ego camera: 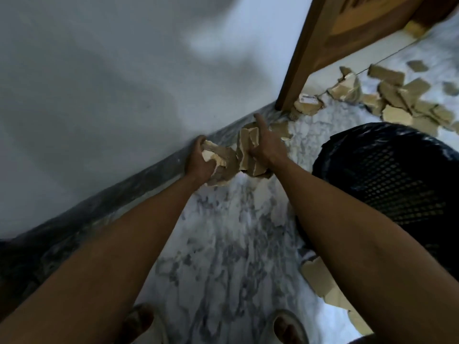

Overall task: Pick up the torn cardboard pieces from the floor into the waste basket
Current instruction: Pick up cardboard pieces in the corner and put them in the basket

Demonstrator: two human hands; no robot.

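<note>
Left hand (200, 161): one, low by the wall's dark skirting (139, 180), fingers curled round a crumpled bunch of cardboard (221, 162); grip closed on it.
Right hand (264, 148): one, just beside the left, grip closed on a stack of several torn pieces (246, 151), forefinger pointing up toward the door frame (301, 55).
Basket (395, 175): one, black mesh with a dark liner, standing on the floor right of the right forearm.
Loose cardboard: a scatter of more than ten pieces (397, 95) on the floor past the basket near the door; one labelled piece (308, 103) at the frame's foot; two or three more (323, 281) near the basket's near side.
Floor (223, 244): white marble with grey veins.
Feet: two, in sandals (288, 326), at the bottom edge.
</note>
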